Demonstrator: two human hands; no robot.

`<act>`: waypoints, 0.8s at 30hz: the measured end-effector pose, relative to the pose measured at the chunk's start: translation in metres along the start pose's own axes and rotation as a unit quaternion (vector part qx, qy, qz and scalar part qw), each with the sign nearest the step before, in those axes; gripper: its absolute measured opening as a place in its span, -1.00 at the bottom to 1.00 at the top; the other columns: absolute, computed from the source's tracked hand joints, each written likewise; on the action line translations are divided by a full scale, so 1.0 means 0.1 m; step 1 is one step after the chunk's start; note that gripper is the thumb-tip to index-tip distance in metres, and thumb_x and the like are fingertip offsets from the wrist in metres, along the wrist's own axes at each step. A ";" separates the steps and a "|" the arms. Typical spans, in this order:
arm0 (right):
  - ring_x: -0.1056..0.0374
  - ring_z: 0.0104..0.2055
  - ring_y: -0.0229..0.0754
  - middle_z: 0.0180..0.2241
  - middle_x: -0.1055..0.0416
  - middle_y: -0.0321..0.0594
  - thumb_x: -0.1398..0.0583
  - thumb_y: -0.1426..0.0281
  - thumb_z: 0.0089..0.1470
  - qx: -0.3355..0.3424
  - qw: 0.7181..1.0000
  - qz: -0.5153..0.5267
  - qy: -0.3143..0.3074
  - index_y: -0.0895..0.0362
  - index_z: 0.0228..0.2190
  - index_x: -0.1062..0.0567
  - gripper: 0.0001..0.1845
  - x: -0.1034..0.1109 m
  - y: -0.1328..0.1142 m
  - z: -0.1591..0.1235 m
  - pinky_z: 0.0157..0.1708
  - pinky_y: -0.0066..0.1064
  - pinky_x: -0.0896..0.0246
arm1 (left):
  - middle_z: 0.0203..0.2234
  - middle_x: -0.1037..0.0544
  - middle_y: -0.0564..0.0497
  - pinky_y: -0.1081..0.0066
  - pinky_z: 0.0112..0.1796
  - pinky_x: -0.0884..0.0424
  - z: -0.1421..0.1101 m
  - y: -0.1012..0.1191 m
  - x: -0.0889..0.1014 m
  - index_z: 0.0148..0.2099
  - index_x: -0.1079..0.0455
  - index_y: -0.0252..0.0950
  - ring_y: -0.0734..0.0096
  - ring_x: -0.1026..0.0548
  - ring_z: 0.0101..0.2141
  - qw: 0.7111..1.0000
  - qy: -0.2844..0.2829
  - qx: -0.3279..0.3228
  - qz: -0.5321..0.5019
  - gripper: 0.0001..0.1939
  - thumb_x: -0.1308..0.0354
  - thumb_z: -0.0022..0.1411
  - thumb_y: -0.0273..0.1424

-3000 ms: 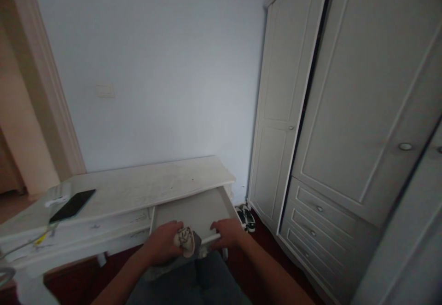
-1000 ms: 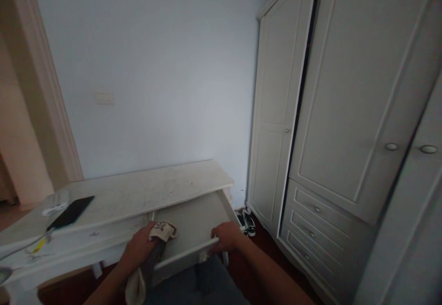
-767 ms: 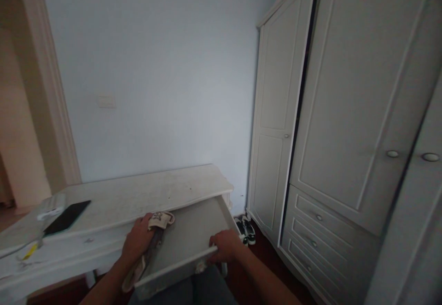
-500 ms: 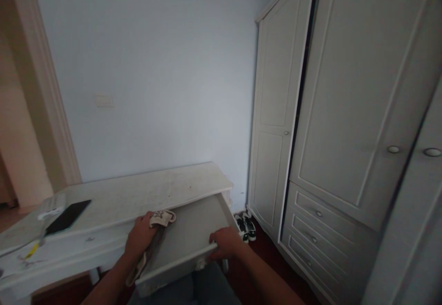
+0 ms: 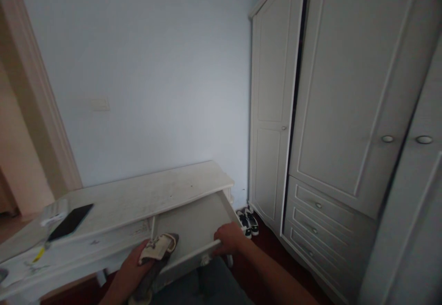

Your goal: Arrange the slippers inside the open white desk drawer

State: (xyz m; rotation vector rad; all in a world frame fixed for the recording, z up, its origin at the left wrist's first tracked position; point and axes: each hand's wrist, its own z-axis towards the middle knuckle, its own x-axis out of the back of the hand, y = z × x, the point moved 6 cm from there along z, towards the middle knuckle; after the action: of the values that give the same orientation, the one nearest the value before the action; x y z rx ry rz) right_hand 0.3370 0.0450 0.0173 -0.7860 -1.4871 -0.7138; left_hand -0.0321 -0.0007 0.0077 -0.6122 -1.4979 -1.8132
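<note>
My left hand (image 5: 131, 267) is closed around a bunched cloth (image 5: 159, 248), beige with a brown-grey part that hangs down at the lower front. The cloth is over the left side of a pulled-out white drawer (image 5: 195, 227) and hides part of it. At the drawer's right front, my right hand (image 5: 229, 238) grips the top edge of the front panel, close to its round knob (image 5: 205, 261). The drawer sits in a white desk (image 5: 138, 199) with a worn, marked top.
On the desk's left lie a dark flat tablet-like object (image 5: 71, 222) and a white object (image 5: 54, 212). Something yellow (image 5: 39, 254) hangs by the front edge. Black-and-white shoes (image 5: 248, 222) stand on the dark red floor beside a white wardrobe (image 5: 272, 167). A light switch (image 5: 99, 104) is on the wall.
My left hand has moved the cloth down and nearer to me, showing more of the drawer's left rear. My right hand still holds the drawer front. The view has shifted slightly.
</note>
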 end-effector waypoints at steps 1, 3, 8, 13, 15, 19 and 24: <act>-0.60 -0.03 0.21 -0.14 -0.68 -0.01 -0.27 -0.26 0.10 0.001 1.000 -0.007 0.000 0.02 -0.11 -0.71 -0.34 -0.01 0.01 0.00 -0.04 -0.09 -0.43 | 0.09 -0.66 -0.13 0.10 0.23 -0.47 -0.02 0.05 0.00 0.15 -0.47 -0.20 -0.02 -0.59 0.16 1.000 0.013 -0.012 0.006 -0.38 -0.08 0.14 0.00; -0.61 -0.07 0.19 -0.19 -0.68 -0.01 -0.26 -0.27 0.12 -0.003 1.000 -0.015 -0.001 0.04 -0.17 -0.72 -0.34 -0.03 0.03 0.01 -0.06 -0.12 -0.43 | 0.11 -0.59 -0.15 0.12 0.17 -0.51 -0.08 0.18 -0.01 0.14 -0.50 -0.20 0.01 -0.61 0.11 0.999 0.022 -0.037 0.026 -0.43 -0.09 0.18 -0.02; -0.62 -0.09 0.17 -0.22 -0.68 -0.01 -0.29 -0.25 0.10 -0.003 1.000 -0.008 -0.009 0.03 -0.19 -0.73 -0.36 -0.03 0.03 0.03 -0.08 -0.16 -0.43 | 0.23 -0.44 -0.11 0.28 0.05 -0.51 -0.23 0.53 -0.04 0.27 -0.40 -0.12 0.21 -0.61 0.05 0.987 -0.045 -0.066 0.139 -0.50 0.00 0.31 -0.34; -0.58 -0.02 0.16 -0.15 -0.67 -0.09 -0.37 -0.19 0.05 0.017 0.998 0.060 0.014 -0.02 -0.16 -0.72 -0.44 0.02 0.05 0.02 -0.04 -0.14 -0.41 | 0.29 -0.40 -0.16 0.18 0.10 -0.44 -0.29 0.97 -0.16 0.37 -0.32 -0.09 0.09 -0.55 0.15 0.947 -0.116 -0.079 0.289 -0.32 -0.08 0.22 -0.52; -0.55 0.03 0.14 -0.07 -0.64 -0.12 -0.42 -0.18 -0.03 0.037 0.990 0.133 0.041 -0.04 -0.03 -0.68 -0.35 0.08 0.06 -0.01 0.02 -0.13 -0.40 | 0.22 -0.45 -0.13 0.22 0.06 -0.44 -0.30 1.20 -0.29 0.34 -0.34 -0.06 0.11 -0.56 0.11 0.945 -0.127 -0.108 0.283 -0.35 -0.11 0.22 -0.49; -0.47 0.13 0.08 0.19 -0.49 -0.04 -0.41 -0.23 -0.04 0.110 0.920 0.347 0.145 0.02 0.35 -0.38 0.06 0.24 -0.04 -0.09 0.16 -0.14 -0.34 | 0.21 -0.46 -0.13 0.25 0.05 -0.43 -0.24 1.66 -0.68 0.32 -0.36 -0.03 0.12 -0.55 0.09 0.956 -0.114 -0.127 0.240 -0.43 -0.12 0.27 -0.40; -0.31 0.31 0.17 0.29 -0.38 0.06 -0.20 -0.17 0.26 0.065 0.880 0.355 0.309 0.05 0.41 -0.26 -0.11 0.32 -0.20 -0.17 0.33 0.02 -0.14 | 0.28 -0.44 -0.18 0.14 0.24 -0.34 -0.08 2.24 -1.22 0.37 -0.34 -0.09 0.05 -0.46 0.19 0.973 -0.124 -0.158 0.117 -0.43 -0.03 0.34 -0.34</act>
State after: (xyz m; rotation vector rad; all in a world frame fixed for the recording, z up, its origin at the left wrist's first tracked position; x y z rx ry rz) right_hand 0.3299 0.0222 0.0505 -0.8219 -0.5799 -0.2481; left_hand 0.2179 -0.0020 0.0608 -1.1600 -1.2329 -1.8510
